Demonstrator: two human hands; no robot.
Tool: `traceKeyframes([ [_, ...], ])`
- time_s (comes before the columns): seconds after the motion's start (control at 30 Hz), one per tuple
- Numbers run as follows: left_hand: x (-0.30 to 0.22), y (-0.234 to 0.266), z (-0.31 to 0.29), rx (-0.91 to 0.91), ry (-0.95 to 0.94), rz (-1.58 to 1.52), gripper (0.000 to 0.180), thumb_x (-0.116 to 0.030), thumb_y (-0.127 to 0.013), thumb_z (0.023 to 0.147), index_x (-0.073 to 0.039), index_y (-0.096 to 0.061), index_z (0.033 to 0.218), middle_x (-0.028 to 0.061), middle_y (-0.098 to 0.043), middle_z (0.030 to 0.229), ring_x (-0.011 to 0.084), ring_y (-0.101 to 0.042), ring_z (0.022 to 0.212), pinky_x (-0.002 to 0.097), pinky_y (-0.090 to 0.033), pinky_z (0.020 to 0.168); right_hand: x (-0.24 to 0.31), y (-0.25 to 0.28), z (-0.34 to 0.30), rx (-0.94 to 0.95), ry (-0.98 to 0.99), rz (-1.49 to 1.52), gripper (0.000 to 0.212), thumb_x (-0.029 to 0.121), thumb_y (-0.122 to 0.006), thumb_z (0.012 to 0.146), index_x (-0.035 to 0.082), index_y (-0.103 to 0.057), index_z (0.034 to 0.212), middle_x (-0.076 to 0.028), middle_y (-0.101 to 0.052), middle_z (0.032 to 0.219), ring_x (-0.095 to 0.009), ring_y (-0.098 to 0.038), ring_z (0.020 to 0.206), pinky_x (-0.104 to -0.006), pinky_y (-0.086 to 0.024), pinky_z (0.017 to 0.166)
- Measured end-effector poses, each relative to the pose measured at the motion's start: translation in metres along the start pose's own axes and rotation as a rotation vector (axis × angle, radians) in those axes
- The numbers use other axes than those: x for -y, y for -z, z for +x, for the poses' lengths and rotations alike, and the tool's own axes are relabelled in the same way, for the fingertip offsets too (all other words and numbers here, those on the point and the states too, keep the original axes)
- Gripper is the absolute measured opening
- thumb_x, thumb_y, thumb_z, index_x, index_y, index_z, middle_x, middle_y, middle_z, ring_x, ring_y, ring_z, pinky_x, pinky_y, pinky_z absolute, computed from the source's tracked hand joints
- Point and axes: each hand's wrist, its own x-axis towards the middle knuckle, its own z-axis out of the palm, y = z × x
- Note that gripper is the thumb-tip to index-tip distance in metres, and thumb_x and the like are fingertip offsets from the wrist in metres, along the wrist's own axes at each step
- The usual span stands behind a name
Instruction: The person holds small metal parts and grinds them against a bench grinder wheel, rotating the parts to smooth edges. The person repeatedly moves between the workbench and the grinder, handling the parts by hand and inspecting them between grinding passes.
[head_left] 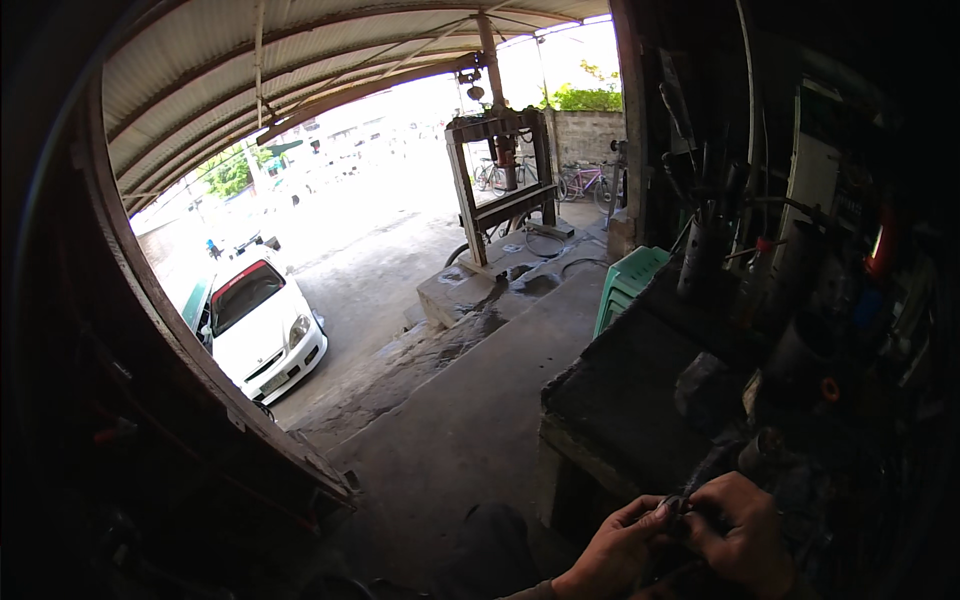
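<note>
At the lower right, both hands meet close together beside the dark workbench (630, 400). My left hand (615, 545) is closed, its thumb and fingers pinching a small dark part (676, 503). Right against it, my right hand (740, 525) curls its fingers round the same spot. The part is too dark and too covered by fingers to name. Just beyond the hands, a short dark cylinder (762, 447) and a greyish lump (703, 385) lie on the bench.
Tube holders (697, 250) with tools stand along the bench's far right. Green stacked plastic stools (630, 280) stand behind the bench. A press frame (505, 185) rises on a concrete step outside. A white car (262, 330) is parked left, past a doorway post (190, 340).
</note>
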Motion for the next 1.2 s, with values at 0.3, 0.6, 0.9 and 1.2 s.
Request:
traceKeyframes([
  [0.3,0.000,-0.001,0.000,0.001,0.000,0.000,0.018,-0.015,-0.065,0.103,-0.003,-0.064,0.116,0.0073,-0.072,0.108,0.0183,-0.071,0.099,0.0360,-0.059,0.090,0.008,0.006,0.001,0.029,-0.002,0.040,0.013,0.000,-0.071,0.088,0.002,-0.068,0.101,-0.012,-0.067,0.088,-0.023,-0.068,0.076,-0.0353,-0.053,0.067],
  [0.6,-0.001,0.001,0.000,0.020,-0.009,0.021,0.019,-0.015,-0.065,0.103,-0.003,-0.064,0.117,0.0077,-0.072,0.109,0.0181,-0.071,0.100,0.0364,-0.059,0.091,0.004,0.004,0.002,0.036,0.112,-0.023,0.019,-0.002,-0.073,0.080,0.002,-0.069,0.098,-0.014,-0.067,0.095,-0.032,-0.069,0.085,-0.0396,-0.055,0.074],
  [0.9,-0.001,0.004,-0.001,0.002,0.010,0.014,0.018,-0.016,-0.063,0.104,-0.003,-0.064,0.117,0.0073,-0.072,0.108,0.0181,-0.071,0.100,0.0364,-0.059,0.091,0.010,0.007,0.003,0.086,0.115,-0.012,0.020,-0.007,-0.068,0.082,0.000,-0.067,0.101,-0.016,-0.065,0.098,-0.036,-0.067,0.090,-0.0416,-0.054,0.078],
  [1.2,-0.001,0.004,-0.003,-0.014,0.007,0.018,0.018,-0.017,-0.064,0.104,-0.004,-0.066,0.117,0.0072,-0.073,0.106,0.0177,-0.072,0.098,0.0359,-0.059,0.089,0.008,0.004,0.002,0.070,0.086,-0.016,0.021,-0.004,-0.072,0.079,0.001,-0.069,0.099,-0.015,-0.066,0.100,-0.033,-0.069,0.090,-0.0403,-0.056,0.077],
])
